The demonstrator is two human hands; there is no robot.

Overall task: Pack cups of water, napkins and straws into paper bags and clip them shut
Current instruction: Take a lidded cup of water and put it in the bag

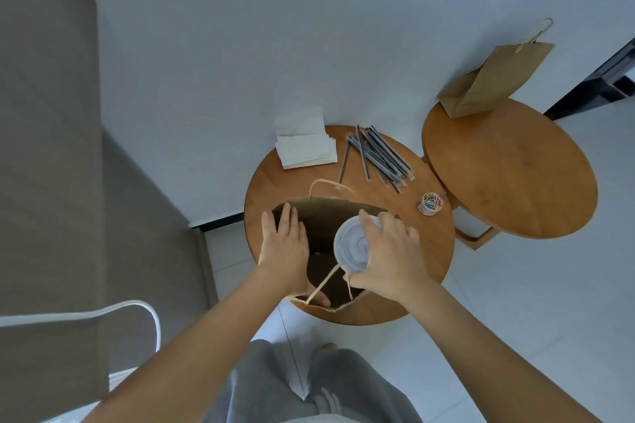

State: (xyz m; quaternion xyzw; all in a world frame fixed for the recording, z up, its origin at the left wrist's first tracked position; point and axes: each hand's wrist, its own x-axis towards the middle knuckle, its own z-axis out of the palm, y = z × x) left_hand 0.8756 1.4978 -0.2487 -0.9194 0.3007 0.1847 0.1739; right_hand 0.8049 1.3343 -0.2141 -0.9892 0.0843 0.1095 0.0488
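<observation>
Lidded cup point(354, 245) in right hand's point(391, 261) grip over open paper bag point(323, 216); left hand point(285, 244) flat on bag's rim.

Soft even daylight, faint shadows, strong wide-angle bending at edges.

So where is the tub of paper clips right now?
In the head view the clip tub stands on the near round table, at its right edge, right of the open bag and below the straws.
</observation>
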